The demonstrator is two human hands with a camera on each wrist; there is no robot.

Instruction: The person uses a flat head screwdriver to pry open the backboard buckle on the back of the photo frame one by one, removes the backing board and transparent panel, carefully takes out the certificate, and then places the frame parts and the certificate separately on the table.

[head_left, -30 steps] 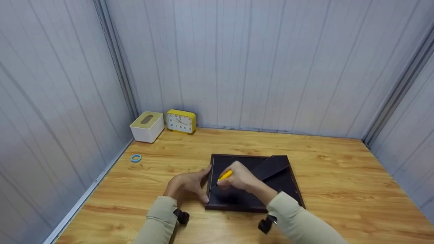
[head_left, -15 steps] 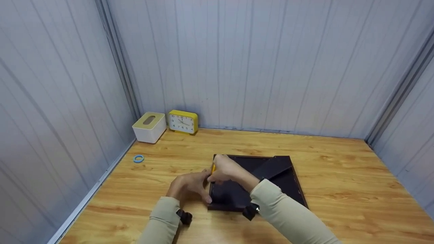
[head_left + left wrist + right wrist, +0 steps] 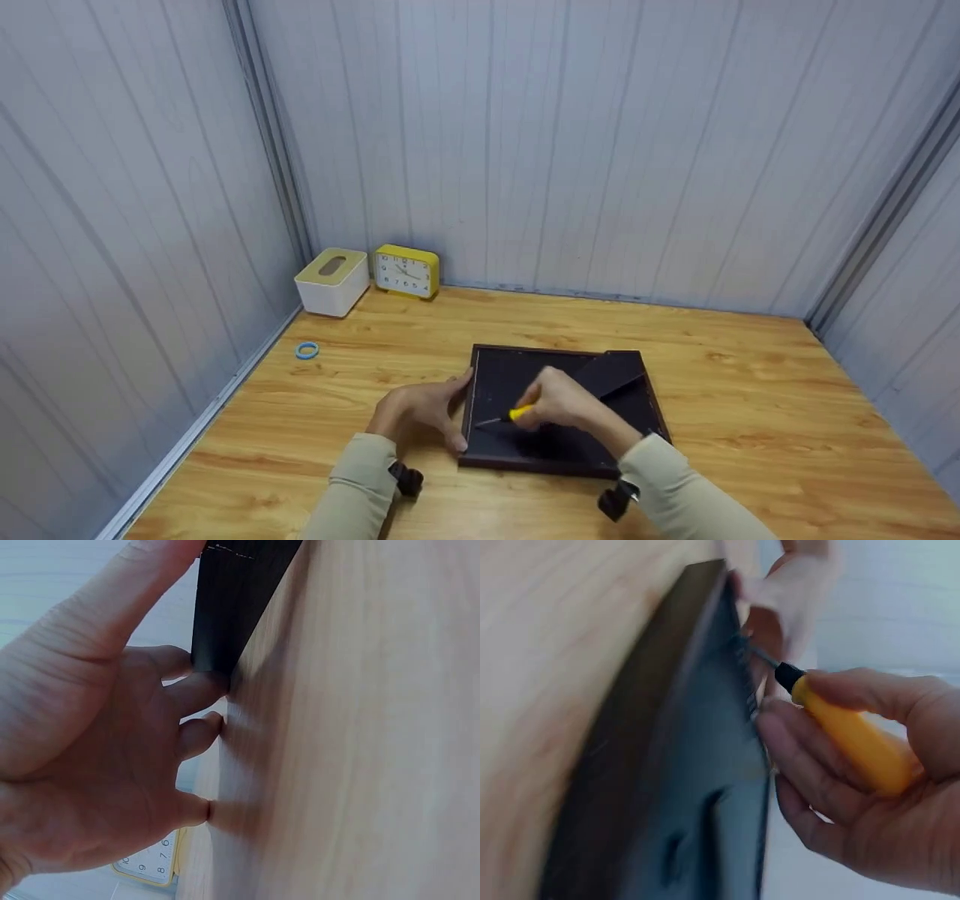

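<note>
A dark picture frame (image 3: 502,375) lies back side up on the wooden table, with a flat support leg (image 3: 619,369) slanting across its back. My left hand (image 3: 427,409) rests along its left edge with thumb and fingers spread; in the left wrist view the fingers (image 3: 199,694) touch the frame's side and the tabletop. My right hand (image 3: 566,401) grips a yellow-handled screwdriver (image 3: 859,739) above the frame. Its thin metal shaft points left, the tip near the frame's left edge. Whether the tip touches anything, I cannot tell.
A white tissue box (image 3: 334,285) with a yellowish lid and a yellow alarm clock (image 3: 407,271) stand at the back left. A blue ring (image 3: 307,350) lies near the left wall. Pale panels enclose the table (image 3: 750,405) at the back and sides.
The right hand went left to the frame's left edge with the screwdriver upright, then drew back right and nearer, the screwdriver now slanted low. The left hand stays at the edge.
</note>
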